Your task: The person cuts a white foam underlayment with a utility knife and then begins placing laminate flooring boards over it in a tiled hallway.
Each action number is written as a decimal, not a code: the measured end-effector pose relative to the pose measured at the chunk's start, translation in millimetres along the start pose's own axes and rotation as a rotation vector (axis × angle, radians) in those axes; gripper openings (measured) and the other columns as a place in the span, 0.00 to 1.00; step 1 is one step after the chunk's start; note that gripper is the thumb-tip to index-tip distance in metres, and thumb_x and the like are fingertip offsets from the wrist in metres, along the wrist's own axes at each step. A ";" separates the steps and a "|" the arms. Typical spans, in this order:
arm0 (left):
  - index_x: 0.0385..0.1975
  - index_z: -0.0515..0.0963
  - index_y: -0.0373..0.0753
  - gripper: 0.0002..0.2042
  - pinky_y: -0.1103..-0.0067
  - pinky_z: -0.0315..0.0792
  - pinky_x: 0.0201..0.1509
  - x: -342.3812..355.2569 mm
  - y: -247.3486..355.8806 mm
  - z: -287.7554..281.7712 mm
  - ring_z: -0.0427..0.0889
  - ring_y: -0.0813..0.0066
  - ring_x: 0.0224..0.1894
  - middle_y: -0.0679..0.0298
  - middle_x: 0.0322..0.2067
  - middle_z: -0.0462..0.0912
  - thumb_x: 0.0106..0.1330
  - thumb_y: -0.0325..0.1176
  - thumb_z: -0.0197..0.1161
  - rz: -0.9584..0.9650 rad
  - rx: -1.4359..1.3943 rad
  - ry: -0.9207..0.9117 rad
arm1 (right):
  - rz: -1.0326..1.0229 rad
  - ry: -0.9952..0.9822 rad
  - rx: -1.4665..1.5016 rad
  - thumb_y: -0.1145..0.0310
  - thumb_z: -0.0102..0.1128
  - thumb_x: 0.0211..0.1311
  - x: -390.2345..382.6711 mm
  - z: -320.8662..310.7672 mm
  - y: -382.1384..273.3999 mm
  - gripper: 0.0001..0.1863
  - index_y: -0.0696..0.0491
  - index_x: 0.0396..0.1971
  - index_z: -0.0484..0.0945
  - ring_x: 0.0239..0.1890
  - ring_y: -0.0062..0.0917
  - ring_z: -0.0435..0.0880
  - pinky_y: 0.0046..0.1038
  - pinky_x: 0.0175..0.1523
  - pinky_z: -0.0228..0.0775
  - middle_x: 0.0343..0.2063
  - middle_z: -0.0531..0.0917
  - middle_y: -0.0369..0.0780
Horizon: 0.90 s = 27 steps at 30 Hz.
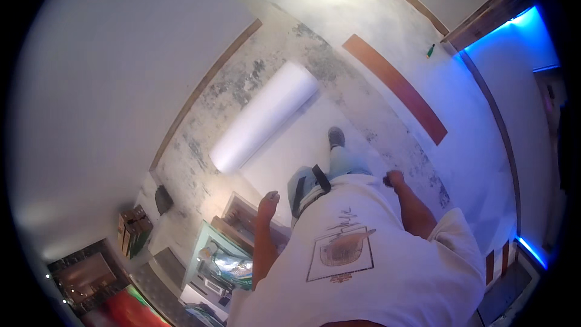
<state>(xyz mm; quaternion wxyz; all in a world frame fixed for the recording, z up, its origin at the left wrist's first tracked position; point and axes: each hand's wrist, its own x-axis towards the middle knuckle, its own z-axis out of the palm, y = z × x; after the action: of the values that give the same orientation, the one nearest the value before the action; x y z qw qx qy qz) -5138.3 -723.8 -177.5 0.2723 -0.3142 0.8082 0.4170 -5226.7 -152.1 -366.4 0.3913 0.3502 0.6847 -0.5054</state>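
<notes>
My left hand hangs at my left side with its fingers curled in. What it holds, if anything, is too small to make out. At my right side my right hand is closed, with a small dark thing at its fingers that I cannot name. A large white roll of sheet material lies partly unrolled on the floor ahead of me, apart from both hands. My shoe is on or beside the pale unrolled sheet. Farther right, a long reddish-brown plank lies flat.
A small green object lies on the floor beyond the plank. Wooden trim edges the left wall. Behind my left arm stand a crate, a dark bag-like thing and a cluttered table. Blue light strips glow at the right.
</notes>
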 end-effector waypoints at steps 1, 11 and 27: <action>0.53 0.78 0.37 0.19 0.73 0.76 0.50 3.6 8.2 -5.4 0.84 0.65 0.42 0.53 0.41 0.85 0.67 0.41 0.57 -0.025 -0.036 0.031 | -0.163 0.001 -0.089 0.66 0.54 0.64 12.2 2.4 -46.2 0.12 0.58 0.27 0.81 0.22 0.30 0.83 0.32 0.28 0.76 0.24 0.84 0.45; 0.54 0.76 0.34 0.19 0.75 0.78 0.44 19.9 18.4 15.1 0.84 0.69 0.41 0.57 0.43 0.84 0.71 0.40 0.53 -0.172 -0.415 0.039 | -0.556 0.013 0.253 0.63 0.51 0.72 3.4 -20.4 -354.7 0.19 0.62 0.53 0.76 0.34 0.24 0.84 0.27 0.40 0.77 0.34 0.84 0.42; 0.55 0.74 0.32 0.20 0.77 0.78 0.41 118.8 110.3 -38.9 0.84 0.71 0.40 0.56 0.41 0.84 0.69 0.38 0.57 -0.307 -0.482 -0.033 | 0.366 0.154 0.221 0.70 0.54 0.65 -5.2 -4.1 -76.1 0.10 0.62 0.30 0.77 0.18 0.35 0.83 0.35 0.21 0.78 0.22 0.82 0.48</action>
<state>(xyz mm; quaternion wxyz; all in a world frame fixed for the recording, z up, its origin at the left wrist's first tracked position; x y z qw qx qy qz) -5304.1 -739.9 -185.8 0.2627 -0.4820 0.6241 0.5560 -5291.6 -167.1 -329.2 0.3823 0.5467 0.5781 -0.4698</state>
